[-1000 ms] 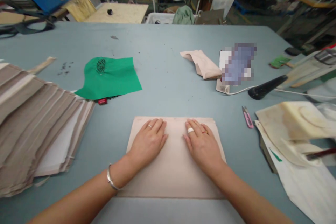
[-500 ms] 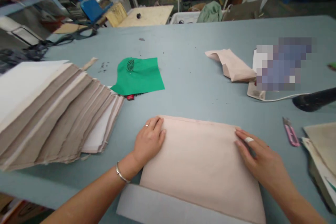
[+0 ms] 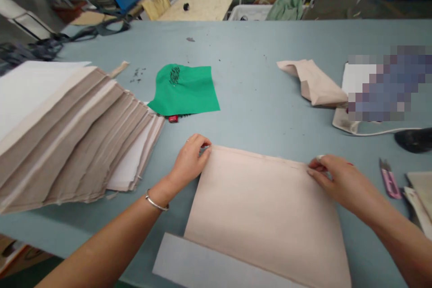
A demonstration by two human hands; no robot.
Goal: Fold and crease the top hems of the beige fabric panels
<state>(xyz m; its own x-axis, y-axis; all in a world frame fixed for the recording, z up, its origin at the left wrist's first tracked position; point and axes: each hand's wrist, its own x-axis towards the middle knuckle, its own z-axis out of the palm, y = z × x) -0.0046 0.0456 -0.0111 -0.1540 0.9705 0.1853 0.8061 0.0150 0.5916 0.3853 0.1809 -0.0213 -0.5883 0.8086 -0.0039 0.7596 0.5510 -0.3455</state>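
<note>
A pale pink fabric panel [image 3: 266, 207] lies flat in front of me, with a stitched or folded band along its far edge. My left hand [image 3: 194, 155] pinches its far left corner between thumb and fingers. At the far right corner, my right hand [image 3: 326, 173] grips the same edge with curled fingers. A white sheet [image 3: 216, 261] sticks out from beneath the near side of the panel. Left of my left hand stands a fanned stack of beige fabric pieces [image 3: 84, 144] with white sheets among them.
Beyond the panel lies a green cloth [image 3: 189, 92] with dark markings. A crumpled pink piece [image 3: 315, 83] rests at the back right, beside a blurred-out area. Pink-handled thread snips [image 3: 389, 180] lie right of my right hand, near a black rounded object [image 3: 413, 140] and more fabric [image 3: 420, 189].
Both hands have gone from lying flatter on the panel's far corners to pinching them. The view has tilted down and shifted left.
</note>
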